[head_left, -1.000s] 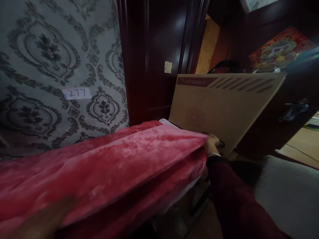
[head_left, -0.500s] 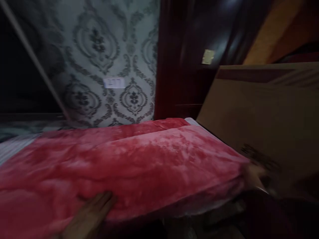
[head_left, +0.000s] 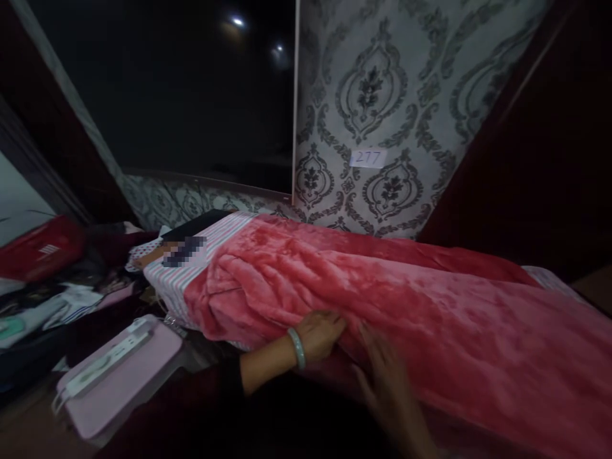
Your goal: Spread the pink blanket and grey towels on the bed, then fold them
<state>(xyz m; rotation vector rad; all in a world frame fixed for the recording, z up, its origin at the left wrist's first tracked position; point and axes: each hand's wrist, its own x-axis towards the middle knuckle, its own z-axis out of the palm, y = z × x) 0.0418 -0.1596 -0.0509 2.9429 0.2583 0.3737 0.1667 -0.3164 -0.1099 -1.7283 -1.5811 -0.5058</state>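
Observation:
A red and pink plush blanket point(head_left: 392, 287) lies spread along a long surface, bunched into folds at its left part. My left hand point(head_left: 319, 335), with a pale green bangle at the wrist, is closed on the blanket's near edge, fingers curled into the fabric. Just right of it, my right hand point(head_left: 389, 373) rests against the blanket's near side, fingers stretched out and thumb apart, slightly blurred. Beneath the blanket's left end shows a striped cloth point(head_left: 184, 280).
On the left stands a pink box point(head_left: 129, 382) with a white power strip point(head_left: 108, 363) on it. Behind are piled clothes point(head_left: 76, 306) and a red bag point(head_left: 45, 248). A large dark screen point(head_left: 182, 89) hangs on the patterned wall, beside a "277" label point(head_left: 368, 158).
The view has turned left. My right hand has left the blanket's right end and come beside my left hand. My left hand, flat before, now grips the blanket's edge.

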